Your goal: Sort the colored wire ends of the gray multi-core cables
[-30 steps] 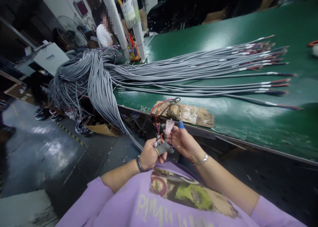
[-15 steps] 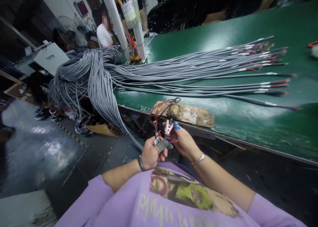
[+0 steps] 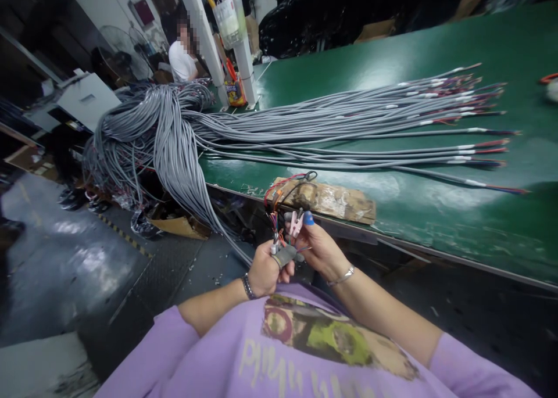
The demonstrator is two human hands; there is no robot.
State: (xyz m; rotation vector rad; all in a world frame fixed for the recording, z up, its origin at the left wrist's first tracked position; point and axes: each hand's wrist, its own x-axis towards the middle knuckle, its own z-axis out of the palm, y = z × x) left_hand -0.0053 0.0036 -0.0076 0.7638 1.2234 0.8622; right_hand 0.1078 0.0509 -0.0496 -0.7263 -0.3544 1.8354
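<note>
My left hand (image 3: 265, 267), a grey cover on its thumb, is closed around the end of a grey cable (image 3: 239, 253). Thin coloured wires (image 3: 273, 221) fan out above that fist. With a blue cover on its thumb, my right hand (image 3: 325, 248) pinches a small pink clip (image 3: 296, 223) right beside the wires. A few wire ends poke out between the two hands. Whether the clip bites on a wire is too small to tell. Just beyond, a worn wooden block (image 3: 335, 200) with red and black leads lies at the bench edge.
Many grey cables (image 3: 331, 119) stretch across the green bench (image 3: 436, 223), their stripped ends to the right. A thick cable bundle (image 3: 170, 136) hangs over the bench edge on the left. Behind stand a white post (image 3: 204, 38) and a person (image 3: 182, 61) in a white top.
My right hand and the pink clip have shifted very slightly left, the clip turning a little. The left hand keeps its hold on the cable.
</note>
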